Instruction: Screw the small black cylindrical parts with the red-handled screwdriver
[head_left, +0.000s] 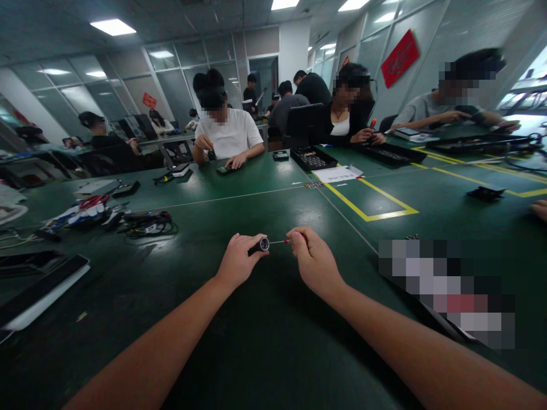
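My left hand (239, 261) is closed around a short black cylinder (264, 245) that looks like a flashlight, its round silvery-rimmed end turned toward me. A thin screwdriver (278, 242) is pinched in the fingers of my right hand (315, 261); a bit of red shows at the fingertips, and most of its handle is hidden. The metal shaft points left and meets the side of the cylinder, or passes just beside it; I cannot tell which. Both hands are held over the green table (265, 319).
Cables (149, 224) and a pile of gear (92, 210) lie at left, near a black-and-white case (47, 290). Black trays (314, 158) and a paper sheet (337, 173) sit farther back. Yellow tape (391, 215) marks the table. Across it, a person in white (235, 128) handles a device.
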The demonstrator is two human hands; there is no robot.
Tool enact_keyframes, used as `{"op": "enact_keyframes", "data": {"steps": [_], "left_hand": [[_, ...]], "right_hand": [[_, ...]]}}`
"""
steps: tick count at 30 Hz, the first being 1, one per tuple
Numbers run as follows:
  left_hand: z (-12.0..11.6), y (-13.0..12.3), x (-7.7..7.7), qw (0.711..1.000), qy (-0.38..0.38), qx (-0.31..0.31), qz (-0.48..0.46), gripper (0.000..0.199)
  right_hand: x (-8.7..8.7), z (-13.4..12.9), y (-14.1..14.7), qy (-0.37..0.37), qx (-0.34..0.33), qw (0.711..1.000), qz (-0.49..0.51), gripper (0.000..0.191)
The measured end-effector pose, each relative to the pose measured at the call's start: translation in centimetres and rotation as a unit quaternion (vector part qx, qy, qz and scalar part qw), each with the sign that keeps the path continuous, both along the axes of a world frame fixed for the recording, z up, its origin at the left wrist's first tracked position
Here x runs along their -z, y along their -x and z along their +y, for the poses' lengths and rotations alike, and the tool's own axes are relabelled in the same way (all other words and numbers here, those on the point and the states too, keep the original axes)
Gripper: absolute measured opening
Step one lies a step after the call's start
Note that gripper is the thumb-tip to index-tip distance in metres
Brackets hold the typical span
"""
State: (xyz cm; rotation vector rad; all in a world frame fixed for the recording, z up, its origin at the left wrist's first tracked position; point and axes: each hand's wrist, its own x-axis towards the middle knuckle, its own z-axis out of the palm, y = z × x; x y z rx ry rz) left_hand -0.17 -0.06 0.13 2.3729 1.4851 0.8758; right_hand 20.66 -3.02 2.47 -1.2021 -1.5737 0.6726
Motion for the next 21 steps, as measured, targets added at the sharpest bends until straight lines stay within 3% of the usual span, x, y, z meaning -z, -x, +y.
{"op": "enact_keyframes", "data": {"steps": [6,12,21], "left_hand": [[-0.2,-0.2,-0.2,1.000,0.011,-0.016,0.012,0.030],[-0.3,-0.2,-0.2,1.000,0.012,-0.028,0.006,0.032],[-0.3,-0.3,-0.5,0.999,0.000,-0.039,-0.004,0.031]], "right_hand": [[0.5,0.9,-0.2,0.053,-0.014,0.994,0.095,0.020],[0.8,0.9,0.0,0.065,0.007,0.994,0.085,0.040],[1.2,0.9,0.1,0.055,-0.005,0.988,0.143,0.018]]}}
